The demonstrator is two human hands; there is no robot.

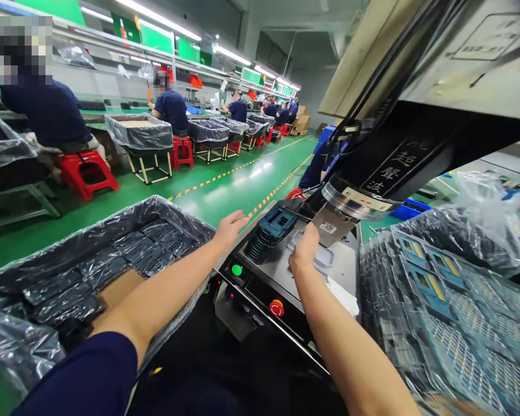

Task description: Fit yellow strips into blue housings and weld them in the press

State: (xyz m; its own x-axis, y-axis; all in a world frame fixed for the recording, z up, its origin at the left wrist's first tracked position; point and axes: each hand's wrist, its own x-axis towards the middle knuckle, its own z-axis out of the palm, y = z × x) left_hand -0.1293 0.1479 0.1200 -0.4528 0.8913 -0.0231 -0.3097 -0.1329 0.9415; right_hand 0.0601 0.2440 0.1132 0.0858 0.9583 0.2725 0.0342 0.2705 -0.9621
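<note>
My left hand point(231, 228) reaches forward over the left edge of the machine's bed, its fingers stretched out and holding nothing I can see. Just right of it stands a stack of dark ribbed plastic parts point(260, 245) with a teal-black plastic housing point(277, 222) beside it. My right hand point(305, 248) is at a translucent plastic frame point(324, 258) on the metal bed, below the metal welding head point(329, 225). Its fingers are mostly turned away, so whether they grip the frame is hidden. A white cloth point(343, 296) lies close to my right wrist.
A green button point(237, 270) and a red emergency stop point(276, 308) sit on the machine's front panel. At left, a plastic-lined bin point(156, 202) holds dark wrapped parts. Stacked clear trays point(381, 277) with teal parts stand at right. Co-workers sit along the far bench.
</note>
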